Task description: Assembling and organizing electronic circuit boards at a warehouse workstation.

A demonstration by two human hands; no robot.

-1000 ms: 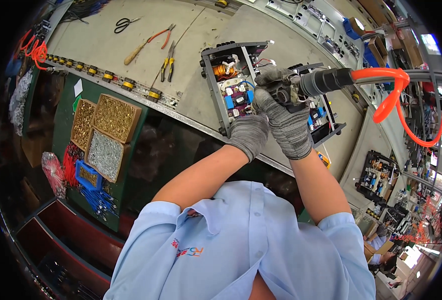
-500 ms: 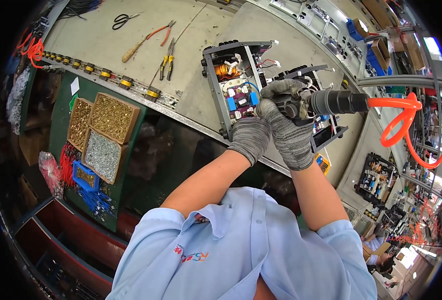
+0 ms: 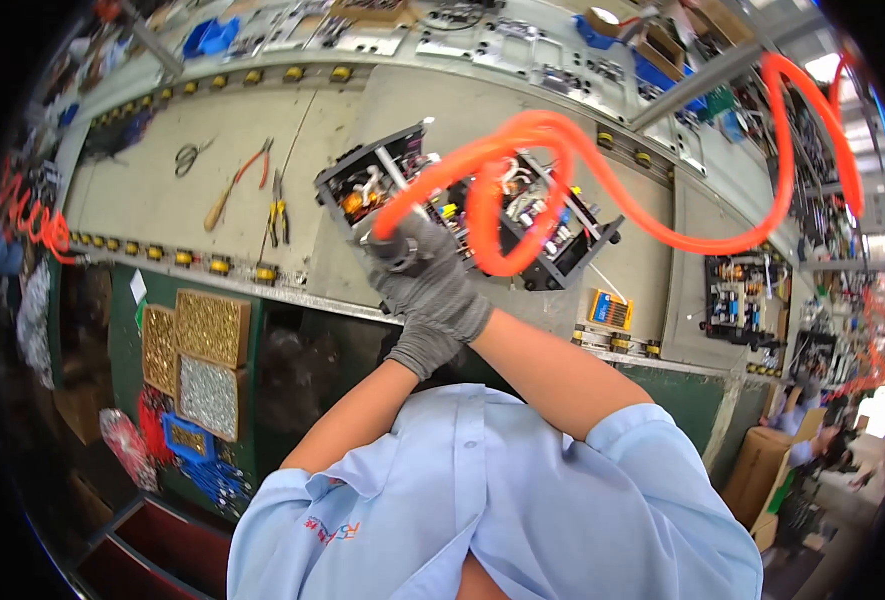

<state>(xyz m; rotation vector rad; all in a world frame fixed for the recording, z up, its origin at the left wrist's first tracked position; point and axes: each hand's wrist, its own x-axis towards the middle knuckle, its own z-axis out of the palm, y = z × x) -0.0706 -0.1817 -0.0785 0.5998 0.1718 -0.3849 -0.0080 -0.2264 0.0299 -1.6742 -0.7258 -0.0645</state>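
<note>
Gloved in grey, my right hand (image 3: 432, 285) is closed round a dark air screwdriver (image 3: 390, 250), held end-on over the left end of an open electronics unit (image 3: 554, 278). From the tool an orange air hose (image 3: 642, 215) loops across the unit to the upper right. My left hand (image 3: 424, 342), also in a grey glove, lies under the right one at the bench's front edge; its fingers are hidden. The unit has a black frame, with coils, wiring and circuit boards inside, partly covered by the hose and hands. The driver's tip is not visible.
Scissors (image 3: 190, 157), red-handled pliers (image 3: 255, 163), a wooden-handled tool (image 3: 217, 210) and yellow-handled pliers (image 3: 279, 212) lie left on the bench. Below stand trays of brass screws (image 3: 212, 328) and silver screws (image 3: 207, 400). Rightward are an orange box (image 3: 610, 310) and another electronics unit (image 3: 740, 300).
Both hands have moved left and nearer with the air screwdriver, which has swung from pointing sideways to end-on. The orange hose now stretches across the unit. The view has also shifted.
</note>
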